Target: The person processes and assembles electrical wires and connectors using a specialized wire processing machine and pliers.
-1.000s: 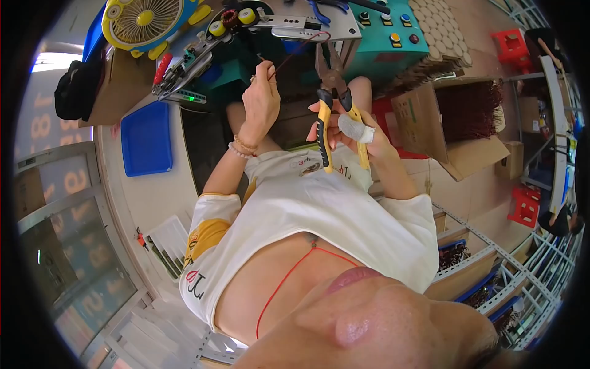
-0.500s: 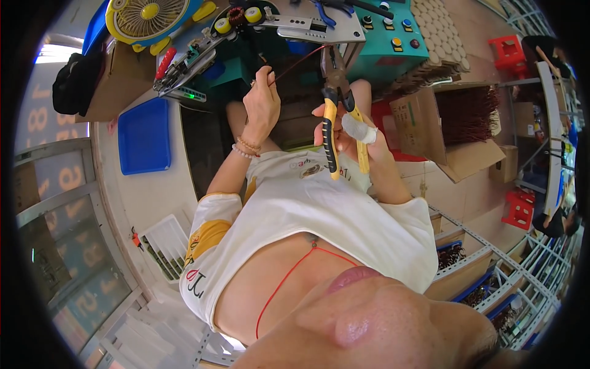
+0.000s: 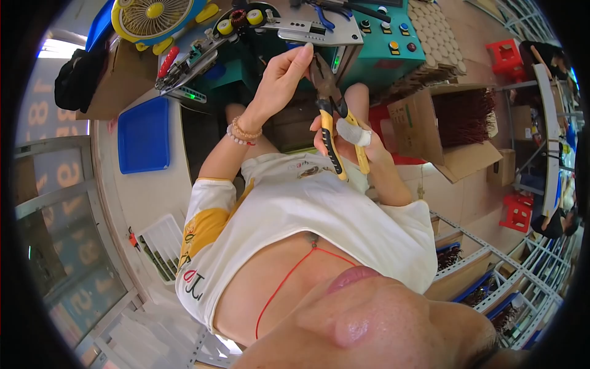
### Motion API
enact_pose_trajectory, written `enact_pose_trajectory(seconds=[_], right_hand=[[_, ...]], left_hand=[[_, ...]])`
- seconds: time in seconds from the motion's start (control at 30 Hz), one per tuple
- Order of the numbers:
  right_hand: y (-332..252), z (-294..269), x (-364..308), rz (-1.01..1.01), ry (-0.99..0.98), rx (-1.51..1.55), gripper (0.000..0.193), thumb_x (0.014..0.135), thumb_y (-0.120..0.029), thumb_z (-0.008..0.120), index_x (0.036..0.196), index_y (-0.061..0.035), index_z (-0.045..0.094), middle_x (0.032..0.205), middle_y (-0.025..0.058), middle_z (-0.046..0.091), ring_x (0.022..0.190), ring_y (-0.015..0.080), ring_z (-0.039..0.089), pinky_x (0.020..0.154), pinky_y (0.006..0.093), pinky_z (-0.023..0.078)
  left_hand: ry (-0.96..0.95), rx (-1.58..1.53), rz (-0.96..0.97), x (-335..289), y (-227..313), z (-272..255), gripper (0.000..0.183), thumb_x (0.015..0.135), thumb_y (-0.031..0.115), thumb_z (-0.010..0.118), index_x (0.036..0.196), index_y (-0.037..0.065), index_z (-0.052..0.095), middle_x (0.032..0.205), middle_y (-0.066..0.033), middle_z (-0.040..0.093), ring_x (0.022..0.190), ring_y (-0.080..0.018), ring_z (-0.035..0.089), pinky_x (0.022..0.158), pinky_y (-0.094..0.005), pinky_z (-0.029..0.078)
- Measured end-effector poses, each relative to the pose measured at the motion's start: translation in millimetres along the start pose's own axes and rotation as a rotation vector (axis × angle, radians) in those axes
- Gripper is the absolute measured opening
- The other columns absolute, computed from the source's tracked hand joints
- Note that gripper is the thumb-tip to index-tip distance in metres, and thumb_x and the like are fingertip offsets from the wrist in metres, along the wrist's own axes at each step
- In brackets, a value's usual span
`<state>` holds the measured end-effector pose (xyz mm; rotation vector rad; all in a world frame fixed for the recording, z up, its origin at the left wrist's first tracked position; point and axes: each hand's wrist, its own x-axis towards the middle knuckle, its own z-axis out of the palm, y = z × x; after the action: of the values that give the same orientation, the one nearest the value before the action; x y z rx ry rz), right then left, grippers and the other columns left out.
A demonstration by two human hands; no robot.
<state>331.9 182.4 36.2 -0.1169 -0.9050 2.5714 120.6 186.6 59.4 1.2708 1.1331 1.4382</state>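
My right hand (image 3: pixel 359 136), a pale wrap round one finger, grips pliers (image 3: pixel 329 104) with yellow-and-black handles and worn metal jaws. The handles stand apart, and the jaws point up toward the machine. My left hand (image 3: pixel 279 86) is closed in a pinch beside the jaw tips, beaded bracelets at its wrist. Whatever lies between its fingertips is hidden. Just beyond both hands is the machine's metal guide plate (image 3: pixel 301 26), with a dark red coil (image 3: pixel 237 17) between yellow rollers (image 3: pixel 254 16).
At right stands a teal control box (image 3: pixel 384 58) with buttons; beyond it, an open carton (image 3: pixel 418 126) of dark red pieces. Blue-handled pliers (image 3: pixel 324 18) lie on the plate. At left are a blue tray (image 3: pixel 144 135) and a yellow-blue fan (image 3: pixel 155 9).
My left hand has moved right and up to the plier jaws. The thin red wire seen between hand and pliers no longer shows. The pliers have shifted slightly left and down, tilting more.
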Motion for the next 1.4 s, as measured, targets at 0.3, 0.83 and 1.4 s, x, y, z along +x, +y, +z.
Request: enact_pose_trajectory(seconds=[0.3,0.83,1.4], right_hand=[[12.3,7.1,-10.8,0.089,-0.059,0.115,0.040,0.097,-0.027,0.058,0.123,0.0004,0.047,0.098,0.0123,0.057,0.072,0.0198,0.060,0.066,0.0337,0.052],[5.1,-26.8,-22.3,-0.086,0.563,-1.172,0.039,0.091,-0.003,0.055,0.129,0.0005,0.046,0.102,0.0115,0.058,0.094,0.0191,0.056,0.086,0.0283,0.043],[-7.7,-4.1,-26.0,-0.073,0.411,-1.095,0.035,0.093,-0.005,0.056,0.127,-0.0018,0.049,0.096,0.0039,0.056,0.087,0.0118,0.052,0.080,0.0251,0.043]], left_hand=[[-0.112,0.013,-0.004,-10.1,12.6,7.8,0.040,0.104,0.032,0.046,0.078,0.002,0.052,0.069,0.0047,0.043,0.068,-0.0061,0.039,0.062,-0.0241,0.036],[-0.004,0.834,0.313,-20.3,4.8,10.7,0.009,0.095,0.005,0.056,0.099,0.001,0.062,0.086,-0.0174,0.065,0.074,-0.0362,0.061,0.066,-0.0353,0.049],[0.016,0.598,0.192,-23.3,11.1,3.6,0.016,0.096,0.011,0.058,0.110,0.005,0.063,0.069,-0.0080,0.061,0.055,-0.0200,0.052,0.055,-0.0279,0.044]])
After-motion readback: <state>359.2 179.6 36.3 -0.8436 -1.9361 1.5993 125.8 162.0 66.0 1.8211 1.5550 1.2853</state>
